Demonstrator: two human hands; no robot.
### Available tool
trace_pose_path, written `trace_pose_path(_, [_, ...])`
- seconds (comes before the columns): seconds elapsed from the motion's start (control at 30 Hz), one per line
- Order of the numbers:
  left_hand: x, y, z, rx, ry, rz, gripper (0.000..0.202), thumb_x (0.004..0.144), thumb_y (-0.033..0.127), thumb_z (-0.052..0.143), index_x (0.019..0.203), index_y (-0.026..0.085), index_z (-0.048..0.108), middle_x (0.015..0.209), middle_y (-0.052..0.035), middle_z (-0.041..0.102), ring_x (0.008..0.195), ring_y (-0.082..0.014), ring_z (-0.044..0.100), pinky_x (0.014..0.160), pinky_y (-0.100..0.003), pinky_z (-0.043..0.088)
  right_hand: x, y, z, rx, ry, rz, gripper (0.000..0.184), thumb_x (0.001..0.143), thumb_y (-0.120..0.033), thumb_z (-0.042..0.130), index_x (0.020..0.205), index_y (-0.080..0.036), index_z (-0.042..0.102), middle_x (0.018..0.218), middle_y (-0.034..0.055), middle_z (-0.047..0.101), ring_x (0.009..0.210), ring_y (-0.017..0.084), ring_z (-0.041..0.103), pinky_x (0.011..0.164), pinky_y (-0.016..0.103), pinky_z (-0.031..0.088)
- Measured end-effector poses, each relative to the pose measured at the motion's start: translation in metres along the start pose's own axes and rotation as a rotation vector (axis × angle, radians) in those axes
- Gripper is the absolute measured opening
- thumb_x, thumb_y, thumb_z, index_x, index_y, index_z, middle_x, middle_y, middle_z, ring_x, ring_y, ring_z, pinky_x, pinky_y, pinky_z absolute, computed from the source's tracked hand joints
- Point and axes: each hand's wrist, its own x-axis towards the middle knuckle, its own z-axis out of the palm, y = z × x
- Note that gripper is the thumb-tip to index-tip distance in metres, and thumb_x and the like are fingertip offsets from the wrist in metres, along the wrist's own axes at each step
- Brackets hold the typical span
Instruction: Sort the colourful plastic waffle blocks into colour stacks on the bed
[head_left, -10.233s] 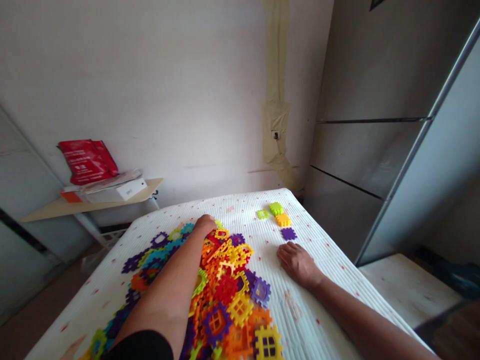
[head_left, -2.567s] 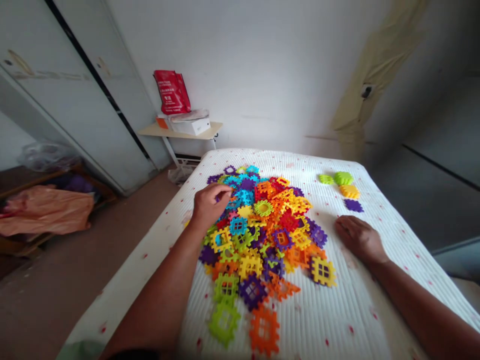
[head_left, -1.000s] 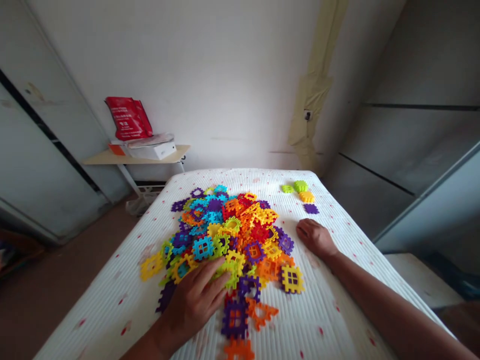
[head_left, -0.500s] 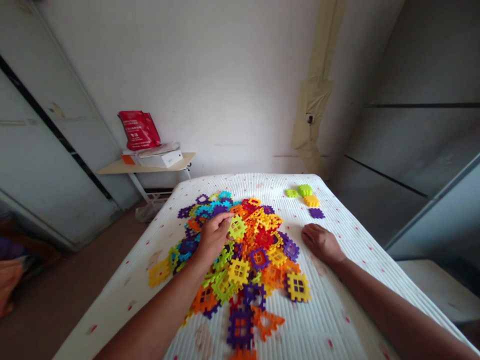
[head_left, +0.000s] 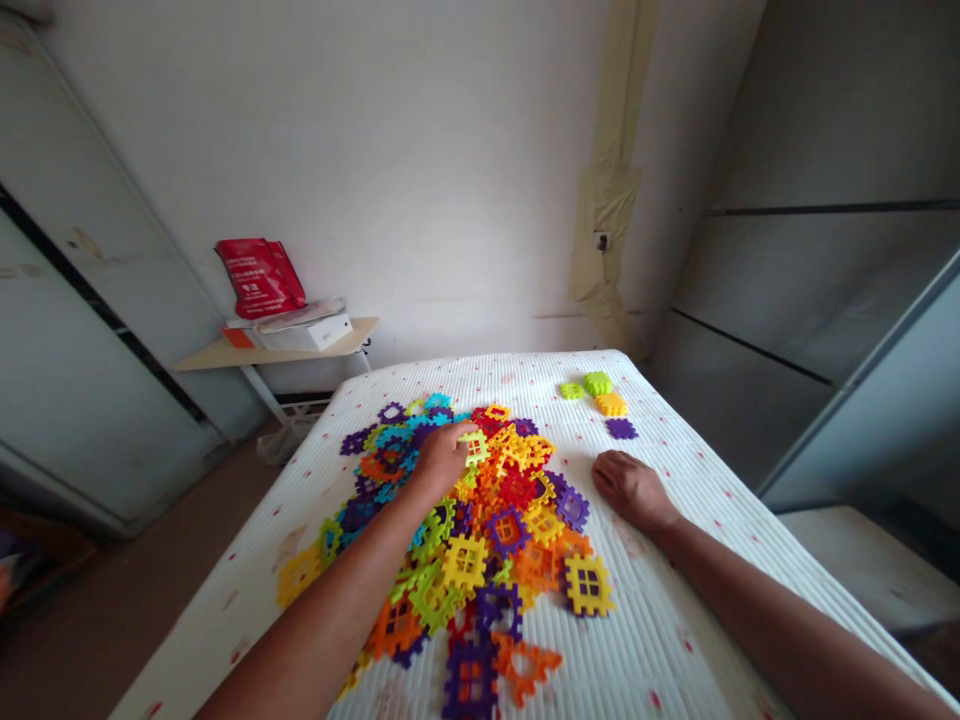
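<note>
Plastic waffle blocks in one broad heap on a white ribbed mattress, red flecks across the cover, heap running from mid-mattress down past the lower frame edge, lowest pieces cut off. Left hand over the heap's upper middle, fingers curved downward, fingertips against a yellow-green block; grip or mere touch impossible to tell, hand hiding part of the piece. Right hand flat and open on the cover, just beside the heap's right edge, empty. Four separate blocks farther up the mattress, apart from the heap: lime, green, yellow, purple, in a short cluster. Beyond the mattress, a narrow shelf against the wall, bearing a white box with a red bag upright behind it; contents of both unseen, box shut as far as visible. Under the shelf, a white slotted crate, mostly hidden behind the mattress corner, inside impossible to make out, and a crumpled clear bag on the floor. Lower layers of the heap buried, pieces there too covered to count.
</note>
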Motion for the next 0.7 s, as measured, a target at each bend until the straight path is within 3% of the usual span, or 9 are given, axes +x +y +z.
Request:
trace_pose_path(0.13, [0.021, 0.011, 0.014, -0.051, -0.052, -0.023, 0.042, 0.08, 0.011, 0.042, 0.117, 0.019, 0.06, 0.09, -0.001, 0.069, 0.064, -0.0106, 0.062, 0.062, -0.021, 0.049, 0.001, 0.0, 0.001, -0.012, 0.001, 0.001, 0.028, 0.091, -0.021, 0.038, 0.071, -0.017, 0.057, 0.074, 0.0051, 0.057, 0.07, 0.015, 0.05, 0.065, 0.025, 0.036])
trace_pose_path(0.23, [0.046, 0.028, 0.036, -0.066, -0.103, -0.016, 0.044, 0.08, 0.009, 0.041, 0.119, 0.02, 0.058, 0.092, -0.0008, 0.068, 0.058, -0.0082, 0.061, 0.056, -0.018, 0.047, 0.001, -0.001, 0.002, -0.009, 0.011, 0.015, 0.027, 0.091, -0.019, 0.038, 0.07, -0.017, 0.056, 0.074, 0.0045, 0.056, 0.07, 0.014, 0.05, 0.066, 0.025, 0.036])
trace_pose_path(0.5, [0.104, 0.07, 0.117, 0.06, -0.235, 0.025, 0.045, 0.08, 0.007, 0.05, 0.122, 0.021, 0.055, 0.1, -0.0037, 0.067, 0.073, -0.0111, 0.065, 0.067, -0.021, 0.049, 0.002, -0.002, 0.004, -0.054, 0.021, 0.036, 0.025, 0.089, -0.016, 0.042, 0.068, -0.017, 0.054, 0.072, 0.0029, 0.054, 0.067, 0.013, 0.047, 0.064, 0.025, 0.033])
trace_pose_path(0.6, [0.113, 0.074, 0.139, 0.142, -0.293, 0.068, 0.034, 0.087, 0.019, 0.053, 0.121, 0.019, 0.053, 0.103, -0.0054, 0.064, 0.083, -0.0143, 0.064, 0.074, -0.029, 0.052, 0.002, -0.002, 0.006, -0.052, 0.023, 0.048, 0.024, 0.089, -0.016, 0.043, 0.068, -0.017, 0.054, 0.072, 0.0028, 0.054, 0.067, 0.014, 0.046, 0.064, 0.025, 0.033])
trace_pose_path(0.7, [0.115, 0.075, 0.15, 0.244, -0.331, 0.115, 0.034, 0.088, 0.033, 0.054, 0.118, 0.017, 0.053, 0.11, -0.0077, 0.061, 0.093, -0.0183, 0.061, 0.079, -0.038, 0.052, 0.002, -0.003, 0.007, -0.042, 0.008, 0.064, 0.024, 0.089, -0.015, 0.043, 0.068, -0.017, 0.054, 0.074, 0.0029, 0.055, 0.069, 0.014, 0.047, 0.065, 0.025, 0.033])
